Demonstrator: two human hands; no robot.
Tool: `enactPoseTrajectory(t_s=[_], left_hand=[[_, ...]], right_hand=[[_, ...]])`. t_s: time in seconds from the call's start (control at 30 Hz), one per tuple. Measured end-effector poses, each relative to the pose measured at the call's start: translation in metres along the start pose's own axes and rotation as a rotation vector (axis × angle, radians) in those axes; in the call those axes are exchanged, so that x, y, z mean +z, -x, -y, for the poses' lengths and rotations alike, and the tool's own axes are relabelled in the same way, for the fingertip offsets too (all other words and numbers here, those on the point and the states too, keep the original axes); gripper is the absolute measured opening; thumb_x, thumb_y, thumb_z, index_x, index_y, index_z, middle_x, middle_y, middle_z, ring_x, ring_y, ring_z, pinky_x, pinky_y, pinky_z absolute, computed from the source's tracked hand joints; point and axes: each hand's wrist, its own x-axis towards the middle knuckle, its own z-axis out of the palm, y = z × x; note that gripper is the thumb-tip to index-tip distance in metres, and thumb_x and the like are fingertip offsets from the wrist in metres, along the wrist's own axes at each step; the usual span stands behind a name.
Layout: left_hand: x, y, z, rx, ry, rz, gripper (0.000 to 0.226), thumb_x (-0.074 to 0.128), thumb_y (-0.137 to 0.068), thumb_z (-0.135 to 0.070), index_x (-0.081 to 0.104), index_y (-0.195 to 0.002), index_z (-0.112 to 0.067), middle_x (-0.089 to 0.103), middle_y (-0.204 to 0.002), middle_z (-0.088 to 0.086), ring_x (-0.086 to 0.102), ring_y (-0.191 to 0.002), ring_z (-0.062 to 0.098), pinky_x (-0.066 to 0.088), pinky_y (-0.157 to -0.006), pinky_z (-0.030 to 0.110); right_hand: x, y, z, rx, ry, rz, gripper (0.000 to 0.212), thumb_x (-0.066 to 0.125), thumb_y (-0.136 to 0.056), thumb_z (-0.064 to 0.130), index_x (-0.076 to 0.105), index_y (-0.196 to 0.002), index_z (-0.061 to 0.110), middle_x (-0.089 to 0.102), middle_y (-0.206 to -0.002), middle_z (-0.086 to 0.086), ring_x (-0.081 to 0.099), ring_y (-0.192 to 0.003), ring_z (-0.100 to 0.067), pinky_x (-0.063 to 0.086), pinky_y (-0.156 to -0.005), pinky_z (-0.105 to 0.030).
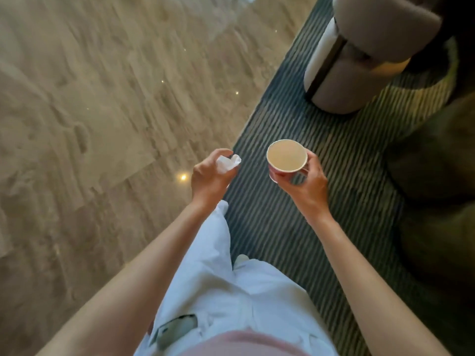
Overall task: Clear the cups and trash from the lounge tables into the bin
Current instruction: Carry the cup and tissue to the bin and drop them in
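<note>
My right hand (303, 186) grips a paper cup (286, 156) with a pale inside and a reddish outer wall, held upright in front of me, its mouth facing up. My left hand (209, 177) is closed around a crumpled white tissue (228, 161), which sticks out between the fingers. Both hands hover at waist height above the floor, about a hand's width apart. No bin and no table are in view.
A glossy beige stone floor (90, 124) fills the left. A dark striped carpet (295, 227) runs under my feet to the right. A round grey and white upholstered seat (359, 60) stands at the top right, with a dark green seat (437, 176) beside it.
</note>
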Motion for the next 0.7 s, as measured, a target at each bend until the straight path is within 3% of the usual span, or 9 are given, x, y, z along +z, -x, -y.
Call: enactPoseTrajectory(t_s=[0.23,0.37,0.53,0.7], left_hand=[[0.041,-0.222,-0.037,0.048,0.058,0.045,0.019,0.073,-0.075,-0.046,0.067,-0.089,-0.034,0.064,-0.069,-0.01,0.058,-0.062,-0.007,0.038,-0.054,0.004],[0.065,-0.346,-0.08,0.118,0.034,0.107,0.022,0.073,-0.073,-0.046,0.067,-0.09,-0.033,0.061,-0.066,-0.011,0.054,-0.06,-0.004,0.038,-0.054,0.006],[0.126,-0.49,-0.128,0.169,0.037,0.196,0.024,0.073,-0.074,-0.044,0.067,-0.092,-0.029,0.061,-0.064,-0.012,0.053,-0.058,-0.006,0.036,-0.053,0.006],[0.206,-0.647,-0.187,0.164,0.008,0.239,0.018,0.075,-0.077,-0.034,0.068,-0.092,-0.028,0.06,-0.066,-0.011,0.052,-0.055,-0.006,0.037,-0.054,0.006]], right_hand=[[0.035,-0.218,0.004,0.031,-0.022,-0.075,0.07,0.085,-0.068,0.037,0.049,-0.124,0.015,0.059,-0.118,0.001,0.058,-0.097,-0.005,0.054,-0.085,-0.033],[0.038,-0.332,0.008,0.106,-0.059,-0.148,0.07,0.085,-0.067,0.036,0.049,-0.124,0.017,0.059,-0.119,0.002,0.059,-0.1,-0.008,0.054,-0.086,-0.037],[0.028,-0.468,-0.013,0.159,-0.082,-0.194,0.071,0.086,-0.066,0.031,0.05,-0.124,0.014,0.058,-0.119,0.002,0.059,-0.099,-0.006,0.054,-0.087,-0.032],[0.009,-0.645,-0.045,0.18,-0.127,-0.223,0.067,0.086,-0.067,0.027,0.048,-0.121,0.018,0.058,-0.121,-0.001,0.054,-0.101,0.01,0.046,-0.086,-0.011]])
